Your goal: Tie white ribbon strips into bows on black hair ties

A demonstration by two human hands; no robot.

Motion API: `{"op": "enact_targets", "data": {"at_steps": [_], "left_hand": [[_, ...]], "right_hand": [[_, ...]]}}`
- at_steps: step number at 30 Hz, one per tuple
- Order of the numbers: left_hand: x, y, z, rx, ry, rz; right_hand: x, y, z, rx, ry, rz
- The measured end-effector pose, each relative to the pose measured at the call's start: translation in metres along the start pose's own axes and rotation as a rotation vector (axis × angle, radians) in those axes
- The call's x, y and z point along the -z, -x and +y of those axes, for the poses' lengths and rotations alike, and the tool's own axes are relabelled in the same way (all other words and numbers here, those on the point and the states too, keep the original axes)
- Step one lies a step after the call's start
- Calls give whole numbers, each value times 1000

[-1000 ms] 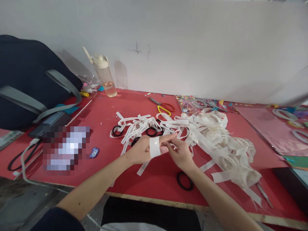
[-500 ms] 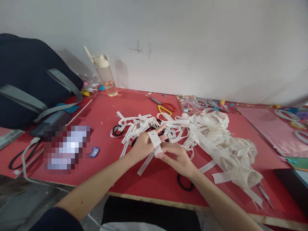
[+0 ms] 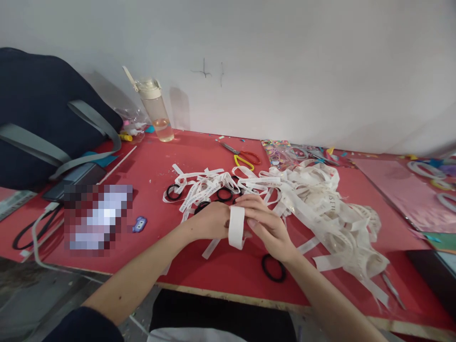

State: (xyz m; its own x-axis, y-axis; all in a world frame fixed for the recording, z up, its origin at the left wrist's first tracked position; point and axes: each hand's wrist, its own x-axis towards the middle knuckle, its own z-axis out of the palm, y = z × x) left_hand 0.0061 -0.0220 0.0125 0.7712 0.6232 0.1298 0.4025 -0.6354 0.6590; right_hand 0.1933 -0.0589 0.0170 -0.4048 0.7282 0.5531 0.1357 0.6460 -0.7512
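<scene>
Your left hand grips flat, looped white ribbon; your right hand's grip is unclear. A pale wall backs your red bench.

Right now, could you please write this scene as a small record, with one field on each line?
Left hand: inside a loop of white ribbon
Right hand: at the loop's side, grip unclear
Ribbon pile: tangled, partly printed
Scissors: red and yellow handles, lying on the red table
Bottle: standing near the wall, partly filled
</scene>
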Motion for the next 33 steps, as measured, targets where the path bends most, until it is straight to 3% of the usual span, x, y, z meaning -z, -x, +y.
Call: {"op": "enact_targets", "data": {"at_steps": [3, 8, 11, 15, 19, 24, 29, 33], "left_hand": [[3, 1, 7, -88, 272, -98], [15, 3, 18, -27, 706, -245], [20, 5, 17, -65, 858, -248], [14, 7, 9, 4, 1003, -50], [4, 4, 5, 176, 1062, 180], [-3, -3, 14, 269, 930, 301], [-9, -8, 19, 319, 950, 446], [-14, -10, 19, 334, 1123, 534]], "right_hand": [[-2, 0, 7, -35, 31, 73], [-3, 1, 13, -176, 114, 39], [-3, -1, 11, -129, 201, 38], [-4, -1, 6, -29, 298, 133], [-12, 3, 4, -150, 241, 164], [-23, 6, 2, -262, 155, 162], [-31, 4, -2, -119, 214, 145], [-38, 4, -6, -33, 274, 101]]}}
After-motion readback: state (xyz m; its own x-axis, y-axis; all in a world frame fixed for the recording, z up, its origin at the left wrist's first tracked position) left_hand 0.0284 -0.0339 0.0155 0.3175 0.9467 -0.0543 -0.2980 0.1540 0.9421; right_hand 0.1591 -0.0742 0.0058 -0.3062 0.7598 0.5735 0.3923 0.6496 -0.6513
